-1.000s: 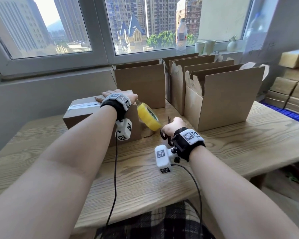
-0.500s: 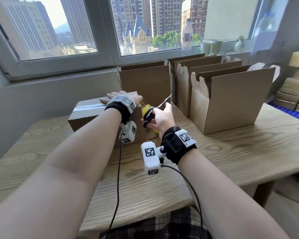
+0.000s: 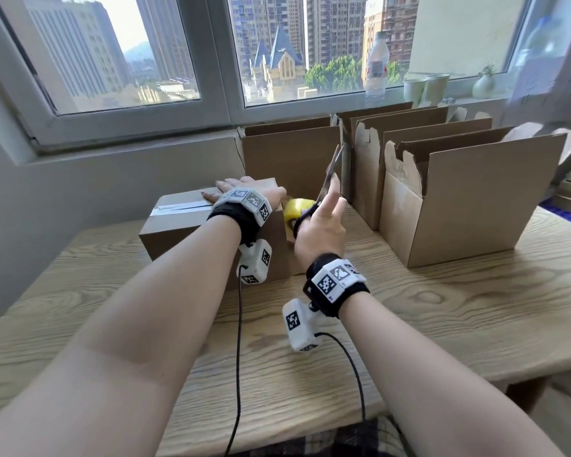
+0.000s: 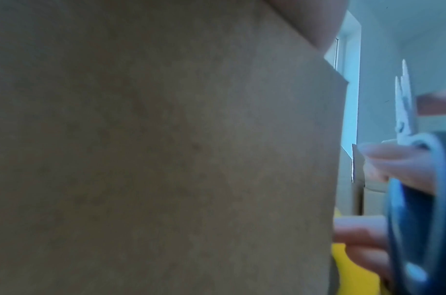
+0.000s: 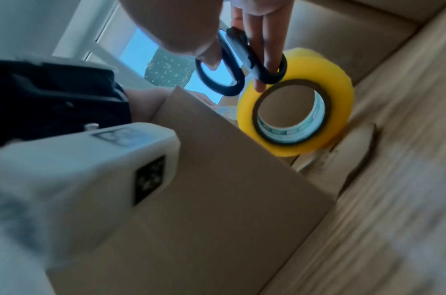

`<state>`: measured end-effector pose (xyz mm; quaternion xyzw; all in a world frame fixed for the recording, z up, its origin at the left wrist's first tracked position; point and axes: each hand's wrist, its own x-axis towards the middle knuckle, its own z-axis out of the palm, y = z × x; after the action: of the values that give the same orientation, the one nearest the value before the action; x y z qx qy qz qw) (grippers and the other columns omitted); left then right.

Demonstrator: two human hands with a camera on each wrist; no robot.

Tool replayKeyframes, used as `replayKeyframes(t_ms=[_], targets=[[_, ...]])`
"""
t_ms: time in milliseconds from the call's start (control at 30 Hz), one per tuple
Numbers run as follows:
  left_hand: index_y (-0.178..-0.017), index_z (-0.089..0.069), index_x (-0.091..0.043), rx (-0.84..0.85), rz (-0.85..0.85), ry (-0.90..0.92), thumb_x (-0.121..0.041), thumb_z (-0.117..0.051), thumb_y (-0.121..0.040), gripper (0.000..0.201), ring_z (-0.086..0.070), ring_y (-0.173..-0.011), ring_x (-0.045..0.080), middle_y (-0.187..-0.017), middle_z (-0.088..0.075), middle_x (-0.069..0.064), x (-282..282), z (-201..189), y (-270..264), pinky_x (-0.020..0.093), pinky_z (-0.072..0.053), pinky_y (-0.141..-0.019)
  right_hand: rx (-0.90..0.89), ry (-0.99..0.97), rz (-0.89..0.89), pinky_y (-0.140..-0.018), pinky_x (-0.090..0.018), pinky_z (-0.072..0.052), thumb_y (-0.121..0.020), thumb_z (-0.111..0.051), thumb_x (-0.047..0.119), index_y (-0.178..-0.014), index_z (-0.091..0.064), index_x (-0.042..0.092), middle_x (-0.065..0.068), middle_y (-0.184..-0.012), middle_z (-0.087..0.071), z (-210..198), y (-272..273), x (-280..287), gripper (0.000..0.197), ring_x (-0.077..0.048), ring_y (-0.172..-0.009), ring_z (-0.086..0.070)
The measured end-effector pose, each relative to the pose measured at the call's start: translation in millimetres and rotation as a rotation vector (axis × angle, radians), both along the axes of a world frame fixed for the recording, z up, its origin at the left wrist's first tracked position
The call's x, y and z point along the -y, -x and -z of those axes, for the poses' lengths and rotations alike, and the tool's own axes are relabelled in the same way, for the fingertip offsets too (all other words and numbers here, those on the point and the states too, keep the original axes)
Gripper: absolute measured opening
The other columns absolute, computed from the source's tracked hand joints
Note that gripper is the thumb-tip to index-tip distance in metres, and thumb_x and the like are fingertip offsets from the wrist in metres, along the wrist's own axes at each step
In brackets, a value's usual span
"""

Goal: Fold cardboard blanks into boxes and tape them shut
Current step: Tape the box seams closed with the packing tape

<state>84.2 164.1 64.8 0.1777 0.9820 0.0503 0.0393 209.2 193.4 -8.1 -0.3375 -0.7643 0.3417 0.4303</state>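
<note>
Now the left hand [image 3: 244,192] lies flat on the taped box [image 3: 185,219]; right hand [image 3: 320,232] fingers grip scissors [image 3: 328,179] above the tape roll [image 5: 295,103].

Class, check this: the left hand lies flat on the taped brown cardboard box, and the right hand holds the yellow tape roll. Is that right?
Not quite. The right hand holds black-handled scissors, as the right wrist view shows; the yellow tape roll hangs beside the taped brown cardboard box. The left hand does lie flat on it.
</note>
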Motion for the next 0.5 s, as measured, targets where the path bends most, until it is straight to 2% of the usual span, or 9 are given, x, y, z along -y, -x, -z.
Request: replayKeyframes(t_ms=[100,200,333,433,500], targets=[[-0.15,-0.029,-0.013,0.003,-0.016,-0.015,-0.073,-0.048,-0.077,0.096,-0.015,-0.147,0.036,-0.157,-0.025,0.018,-2,-1,-2,0.065,-0.007,-0.114,0.025,-0.014,-0.005,-0.067,-0.035,-0.039,-0.093,-0.044,0.005,-0.156,-0.012,0.028,-0.008,-0.121,-0.039,0,9,-24,0.074,-0.027,-0.074,-0.052],[-0.15,-0.03,-0.013,-0.001,-0.033,-0.02,-0.073,-0.048,-0.075,0.098,-0.015,-0.147,0.036,-0.157,-0.026,0.018,-3,0,0,0.066,-0.006,-0.114,0.101,0.014,-0.078,-0.074,-0.035,-0.043,-0.096,-0.042,0.007,-0.157,-0.012,0.032,-0.008,-0.122,-0.04,4,16,-43,0.072,-0.029,-0.084,-0.056],[-0.148,-0.033,-0.014,0.007,-0.05,-0.027,-0.072,-0.048,-0.071,0.097,-0.018,-0.145,0.037,-0.154,-0.031,0.017,-5,1,6,0.067,-0.008,-0.113,0.126,-0.003,-0.104,-0.081,-0.039,-0.047,-0.097,-0.042,0.008,-0.158,-0.012,0.029,-0.008,-0.123,-0.041,7,18,-51,0.072,-0.03,-0.091,-0.057],[-0.144,-0.037,-0.014,0.004,-0.055,-0.017,-0.072,-0.048,-0.07,0.095,-0.026,-0.14,0.038,-0.149,-0.037,0.017,-6,1,5,0.064,-0.014,-0.112,0.055,0.033,-0.065,-0.095,-0.04,-0.043,-0.098,-0.044,0.009,-0.157,-0.019,0.02,-0.012,-0.134,-0.047,5,17,-50,0.065,-0.031,-0.113,-0.055],[-0.141,-0.039,-0.014,-0.006,-0.052,-0.016,-0.071,-0.048,-0.07,0.091,-0.031,-0.135,0.038,-0.144,-0.042,0.017,-7,1,4,0.062,-0.017,-0.112,-0.05,0.093,-0.061,-0.105,-0.035,-0.036,-0.097,-0.05,0.008,-0.152,-0.032,0.012,-0.013,-0.141,-0.05,6,17,-51,0.058,-0.029,-0.127,-0.049]])
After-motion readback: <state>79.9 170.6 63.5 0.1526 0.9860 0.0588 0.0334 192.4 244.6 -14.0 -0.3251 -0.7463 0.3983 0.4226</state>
